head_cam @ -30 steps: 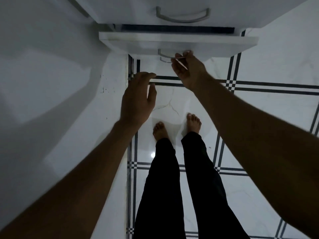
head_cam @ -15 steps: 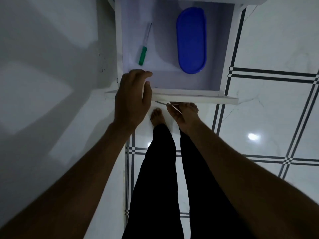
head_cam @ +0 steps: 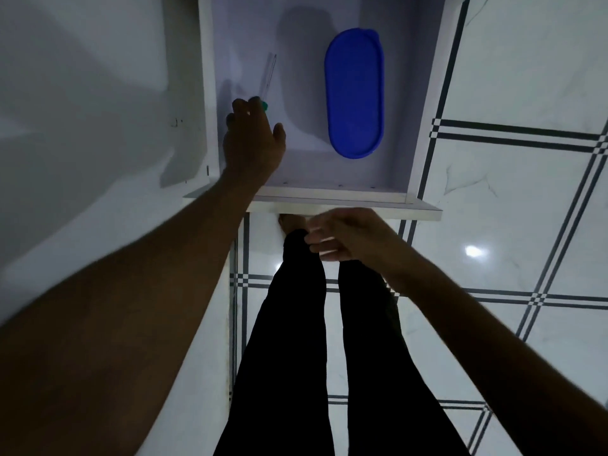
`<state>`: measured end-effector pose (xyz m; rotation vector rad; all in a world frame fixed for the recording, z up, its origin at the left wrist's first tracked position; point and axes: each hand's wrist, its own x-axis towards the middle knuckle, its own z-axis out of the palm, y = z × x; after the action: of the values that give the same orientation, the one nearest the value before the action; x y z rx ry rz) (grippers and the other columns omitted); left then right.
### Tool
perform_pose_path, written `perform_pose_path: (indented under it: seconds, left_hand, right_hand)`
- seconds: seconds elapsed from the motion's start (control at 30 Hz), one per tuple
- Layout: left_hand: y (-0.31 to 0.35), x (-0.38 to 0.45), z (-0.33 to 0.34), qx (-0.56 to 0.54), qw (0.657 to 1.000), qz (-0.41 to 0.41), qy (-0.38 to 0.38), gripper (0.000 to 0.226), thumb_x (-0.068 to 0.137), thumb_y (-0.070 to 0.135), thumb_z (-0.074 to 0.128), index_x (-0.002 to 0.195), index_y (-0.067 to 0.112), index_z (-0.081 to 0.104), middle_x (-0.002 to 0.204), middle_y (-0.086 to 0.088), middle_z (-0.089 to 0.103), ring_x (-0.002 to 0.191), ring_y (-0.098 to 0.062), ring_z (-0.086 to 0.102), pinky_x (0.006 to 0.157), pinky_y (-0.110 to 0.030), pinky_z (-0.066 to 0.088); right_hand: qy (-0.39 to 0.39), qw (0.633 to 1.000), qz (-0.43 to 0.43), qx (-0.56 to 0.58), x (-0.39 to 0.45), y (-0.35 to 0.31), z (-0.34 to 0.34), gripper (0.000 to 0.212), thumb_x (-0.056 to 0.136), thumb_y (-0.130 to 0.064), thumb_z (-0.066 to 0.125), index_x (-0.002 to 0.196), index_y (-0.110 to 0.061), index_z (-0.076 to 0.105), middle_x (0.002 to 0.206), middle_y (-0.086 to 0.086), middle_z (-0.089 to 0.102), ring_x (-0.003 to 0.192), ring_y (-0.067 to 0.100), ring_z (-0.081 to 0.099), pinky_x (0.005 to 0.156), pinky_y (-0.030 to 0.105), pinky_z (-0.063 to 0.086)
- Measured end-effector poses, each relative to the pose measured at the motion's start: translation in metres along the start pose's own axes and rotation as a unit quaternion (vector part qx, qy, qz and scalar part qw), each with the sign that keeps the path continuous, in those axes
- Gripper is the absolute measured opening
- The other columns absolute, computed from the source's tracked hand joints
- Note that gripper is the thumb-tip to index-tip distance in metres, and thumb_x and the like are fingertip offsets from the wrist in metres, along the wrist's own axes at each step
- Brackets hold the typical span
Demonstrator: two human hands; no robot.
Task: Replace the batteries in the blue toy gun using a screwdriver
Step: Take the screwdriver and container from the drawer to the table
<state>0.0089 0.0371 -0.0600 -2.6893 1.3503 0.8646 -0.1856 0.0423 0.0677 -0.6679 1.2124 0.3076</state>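
Note:
A screwdriver (head_cam: 268, 74) with a green handle and a thin shaft lies in the left part of an open white drawer (head_cam: 329, 195). My left hand (head_cam: 251, 139) reaches into the drawer, its fingers curled over the green handle so that only the handle's tip shows. The shaft looks blurred. My right hand (head_cam: 348, 235) hangs just below the drawer's front panel, blurred, fingers loosely apart, with nothing visible in it. No blue toy gun or batteries are in view.
A blue oval lidded container (head_cam: 354, 93) lies in the right part of the drawer. A white cabinet side (head_cam: 98, 159) fills the left. Below are my legs in black trousers (head_cam: 296, 357) and a white tiled floor (head_cam: 510, 225) with dark lines.
The drawer has been pulled out. My left hand moved from the drawer's front edge into it and onto the screwdriver handle. My right hand has come off the drawer front.

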Motion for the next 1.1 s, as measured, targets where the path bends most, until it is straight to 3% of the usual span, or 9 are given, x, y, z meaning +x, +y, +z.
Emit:
perform_pose_path:
  seconds: [0.07, 0.13, 0.2, 0.27, 0.47, 0.57, 0.73, 0.87, 1.1]
  left_hand:
    - [0.001, 0.01, 0.004, 0.019, 0.999, -0.028, 0.012, 0.059, 0.095, 0.043, 0.05, 0.141, 0.008, 0.033, 0.14, -0.02, 0.04, 0.125, -0.037, 0.046, 0.095, -0.044, 0.05]
    - [0.001, 0.019, 0.007, 0.021, 0.999, -0.041, 0.014, 0.061, 0.094, 0.043, 0.053, 0.14, 0.008, 0.033, 0.138, -0.02, 0.041, 0.123, -0.038, 0.048, 0.093, -0.046, 0.051]
    - [0.0, 0.028, 0.009, 0.023, 0.999, -0.022, 0.019, 0.061, 0.093, 0.039, 0.058, 0.139, 0.006, 0.034, 0.136, -0.021, 0.043, 0.118, -0.037, 0.054, 0.089, -0.044, 0.053]
    - [0.0, 0.033, 0.011, 0.026, 0.999, 0.004, 0.028, 0.06, 0.093, 0.031, 0.062, 0.139, 0.005, 0.032, 0.128, -0.02, 0.051, 0.108, -0.035, 0.061, 0.084, -0.042, 0.054]
    - [0.005, 0.036, 0.012, -0.031, 0.999, 0.023, 0.037, 0.044, 0.094, 0.016, 0.059, 0.132, 0.003, 0.04, 0.112, -0.015, 0.061, 0.097, -0.028, 0.065, 0.076, -0.031, 0.052]
    - [0.01, 0.021, 0.003, -0.104, 0.994, 0.013, 0.021, 0.026, 0.095, 0.018, 0.056, 0.117, 0.005, 0.054, 0.109, -0.013, 0.06, 0.093, -0.02, 0.059, 0.075, -0.022, 0.04]
    - [0.011, -0.008, -0.02, -0.213, 0.976, 0.01, 0.049, 0.021, 0.096, 0.019, 0.054, 0.112, 0.006, 0.059, 0.109, -0.009, 0.064, 0.09, -0.012, 0.059, 0.077, -0.014, 0.042]
    - [0.002, -0.035, -0.048, -0.275, 0.958, 0.004, 0.079, 0.022, 0.095, 0.017, 0.055, 0.114, 0.007, 0.059, 0.106, -0.003, 0.064, 0.085, -0.006, 0.057, 0.068, 0.0, 0.043]
    - [-0.034, -0.101, -0.076, -0.298, 0.951, 0.008, 0.088, 0.021, 0.094, 0.019, 0.056, 0.112, 0.01, 0.061, 0.1, 0.004, 0.064, 0.086, -0.002, 0.062, 0.074, -0.015, 0.056]
  right_hand:
    - [0.065, 0.988, -0.139, -0.025, -0.002, -0.022, -0.014, 0.02, 0.101, -0.012, 0.048, 0.111, -0.009, 0.064, 0.105, 0.009, 0.071, 0.097, 0.018, 0.069, 0.083, 0.026, 0.059]
    - [0.221, 0.94, -0.243, -0.092, 0.022, -0.041, -0.03, 0.019, 0.099, -0.013, 0.052, 0.115, -0.011, 0.061, 0.108, 0.002, 0.067, 0.1, 0.013, 0.065, 0.088, 0.025, 0.056]
    - [0.341, 0.887, -0.267, -0.157, 0.058, -0.057, -0.043, 0.035, 0.095, -0.021, 0.06, 0.127, -0.011, 0.053, 0.12, 0.001, 0.06, 0.108, 0.011, 0.057, 0.091, 0.021, 0.052]
    - [0.375, 0.882, -0.228, -0.171, 0.094, -0.064, -0.055, 0.062, 0.087, -0.032, 0.07, 0.138, -0.011, 0.041, 0.136, 0.005, 0.05, 0.12, 0.014, 0.049, 0.092, 0.022, 0.045]
    - [0.364, 0.915, -0.154, -0.088, 0.147, -0.058, -0.066, 0.084, 0.064, -0.047, 0.086, 0.125, -0.012, 0.041, 0.121, 0.001, 0.051, 0.11, 0.021, 0.054, 0.084, 0.034, 0.055]
    - [0.351, 0.921, -0.157, -0.064, 0.15, -0.06, -0.068, 0.082, 0.06, -0.048, 0.088, 0.119, -0.011, 0.045, 0.109, -0.003, 0.054, 0.099, 0.017, 0.057, 0.078, 0.031, 0.056]
    - [0.315, 0.932, -0.176, -0.044, 0.137, -0.066, -0.06, 0.07, 0.063, -0.039, 0.089, 0.107, -0.011, 0.042, 0.095, -0.006, 0.054, 0.092, 0.016, 0.063, 0.078, 0.04, 0.06]
    - [0.245, 0.943, -0.22, 0.039, 0.075, -0.065, -0.047, 0.073, 0.067, -0.031, 0.088, 0.117, -0.02, 0.036, 0.114, 0.004, 0.057, 0.1, 0.02, 0.065, 0.072, 0.033, 0.062]
    - [0.039, 0.987, -0.15, -0.05, -0.033, 0.015, -0.018, 0.081, 0.063, -0.033, 0.085, 0.134, -0.025, 0.049, 0.125, -0.006, 0.062, 0.106, 0.013, 0.065, 0.077, 0.033, 0.061]
